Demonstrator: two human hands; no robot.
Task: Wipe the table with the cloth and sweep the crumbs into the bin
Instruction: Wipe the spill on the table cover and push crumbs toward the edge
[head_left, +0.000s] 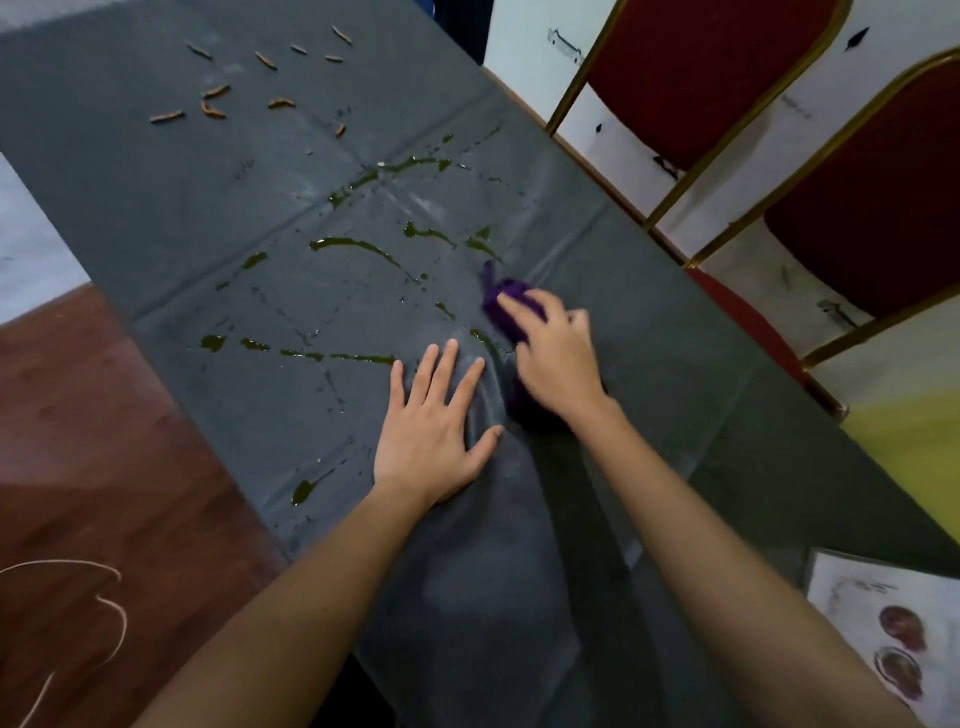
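Observation:
A dark grey cover lies over the table (208, 197). Green liquid streaks (353, 247) run across its middle. Several orange-brown crumbs (215, 106) lie scattered at the far left end. My right hand (553, 358) presses a bunched purple cloth (501, 299) onto the cover, right of the streaks; most of the cloth is hidden under the hand. My left hand (434, 431) lies flat on the cover with its fingers spread, just left of the right hand, holding nothing. No bin is in view.
Two red chairs with gold frames (701, 78) stand along the table's right side. A printed sheet (883, 618) lies at the near right corner. Brown wooden floor (93, 441) shows to the left, with a thin pale cord (111, 608) on it.

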